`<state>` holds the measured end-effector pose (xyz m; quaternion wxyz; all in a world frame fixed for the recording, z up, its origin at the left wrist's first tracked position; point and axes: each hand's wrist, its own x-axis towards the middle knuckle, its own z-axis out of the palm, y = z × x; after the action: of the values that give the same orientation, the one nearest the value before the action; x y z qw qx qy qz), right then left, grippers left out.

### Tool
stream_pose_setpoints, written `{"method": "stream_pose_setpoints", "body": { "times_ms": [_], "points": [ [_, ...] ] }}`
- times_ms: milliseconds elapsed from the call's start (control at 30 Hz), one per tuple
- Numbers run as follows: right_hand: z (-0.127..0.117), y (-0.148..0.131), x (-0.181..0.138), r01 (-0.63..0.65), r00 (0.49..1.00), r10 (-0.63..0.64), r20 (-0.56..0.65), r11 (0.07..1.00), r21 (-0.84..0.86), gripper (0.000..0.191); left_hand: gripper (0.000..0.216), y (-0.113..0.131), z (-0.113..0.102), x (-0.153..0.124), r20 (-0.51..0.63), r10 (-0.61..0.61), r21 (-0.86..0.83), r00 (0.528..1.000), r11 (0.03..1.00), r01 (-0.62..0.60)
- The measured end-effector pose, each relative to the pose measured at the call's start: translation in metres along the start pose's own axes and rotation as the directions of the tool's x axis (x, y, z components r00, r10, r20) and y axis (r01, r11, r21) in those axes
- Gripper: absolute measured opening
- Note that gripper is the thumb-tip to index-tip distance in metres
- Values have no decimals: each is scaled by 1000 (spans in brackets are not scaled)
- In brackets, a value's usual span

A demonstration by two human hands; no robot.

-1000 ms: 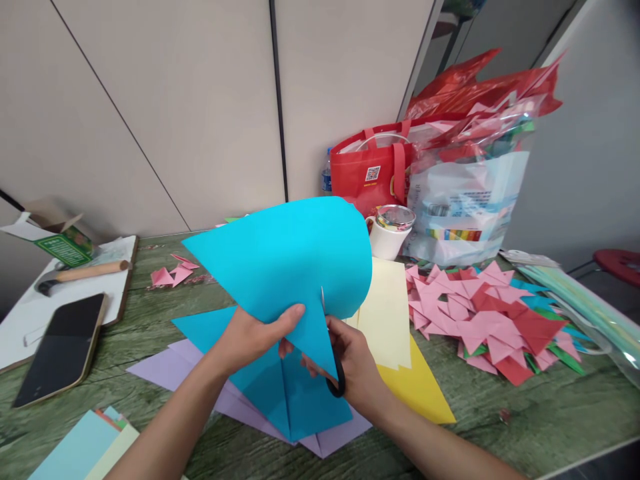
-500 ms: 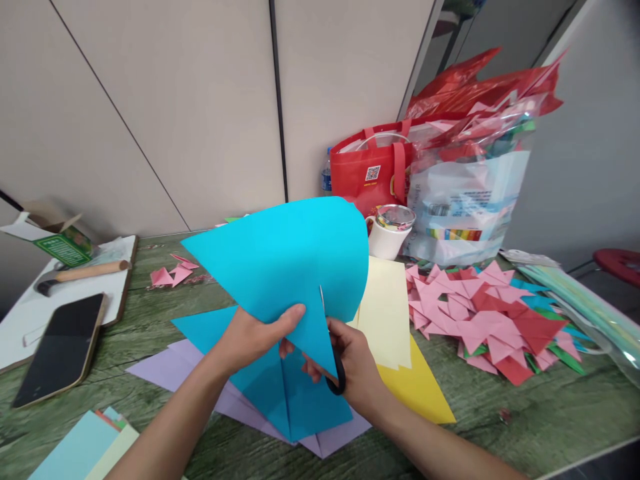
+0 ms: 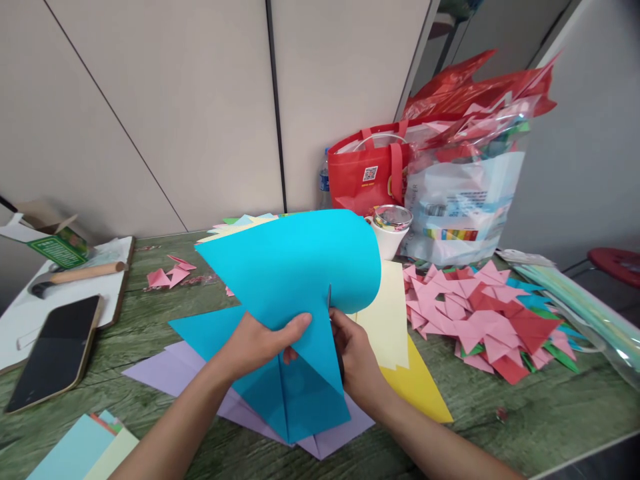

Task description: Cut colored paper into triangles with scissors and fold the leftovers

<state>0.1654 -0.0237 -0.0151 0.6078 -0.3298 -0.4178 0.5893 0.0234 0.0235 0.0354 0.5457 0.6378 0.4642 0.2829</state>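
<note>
My left hand [image 3: 273, 340] grips a bright blue sheet of paper [image 3: 285, 267] near its lower edge, thumb on top and fingers beneath. The sheet is raised above the table, its right side curling over. My right hand [image 3: 353, 353] is closed around a pair of scissors [image 3: 329, 295]; the tip of a blade shows at the cut in the sheet, and the handles are mostly hidden by the paper and fingers. Below lie darker blue folded paper [image 3: 310, 417], lilac paper [image 3: 170, 377], cream paper [image 3: 390, 313] and yellow paper [image 3: 425, 393].
Pink and red folded pieces [image 3: 480, 313] are heaped at the right. Behind stand a white mug [image 3: 390, 240], a red bag [image 3: 365, 173] and a filled plastic bag [image 3: 460, 193]. At the left lie a phone [image 3: 55, 353] and a hammer [image 3: 80, 272].
The blue sheet has shifted slightly right and down, its curled side bending further over. My right hand has moved up along the cut, and the scissor handle is now mostly behind the paper.
</note>
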Motion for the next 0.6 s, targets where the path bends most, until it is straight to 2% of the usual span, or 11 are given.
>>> {"method": "stream_pose_setpoints", "body": {
  "times_ms": [267,600],
  "points": [
    [2,-3,-1,6,1000,-6,24,1000,6,30,32,0,-2,2,16,-5,9,1000,1000,4],
    [0,0,0,7,1000,-7,-19,1000,-27,28,32,2,-1,1,22,-13,9,1000,1000,12]
  ]
}}
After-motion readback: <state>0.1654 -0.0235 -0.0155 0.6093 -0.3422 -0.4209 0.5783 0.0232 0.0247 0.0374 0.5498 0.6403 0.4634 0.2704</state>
